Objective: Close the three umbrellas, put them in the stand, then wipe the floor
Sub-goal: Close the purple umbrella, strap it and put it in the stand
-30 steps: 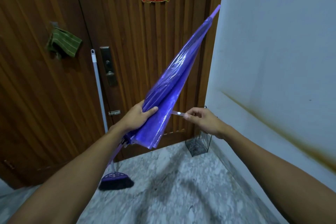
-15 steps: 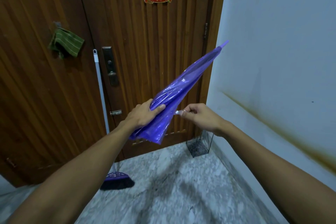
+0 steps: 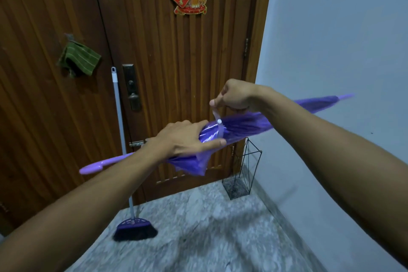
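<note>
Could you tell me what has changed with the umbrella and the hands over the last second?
The purple umbrella swung down from pointing steeply up to nearly level, tip toward the wall. The right hand rose above it, pulling the strap up over the canopy. The left hand kept its grip on the folds. Broom and wire stand stayed put.

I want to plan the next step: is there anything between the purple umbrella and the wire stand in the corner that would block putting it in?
Nothing visible blocks it. The wire stand stands by the door and wall, below the purple umbrella; its open top looks empty. The broom leans far aside. The left hand and right hand are fastening the strap.
</note>
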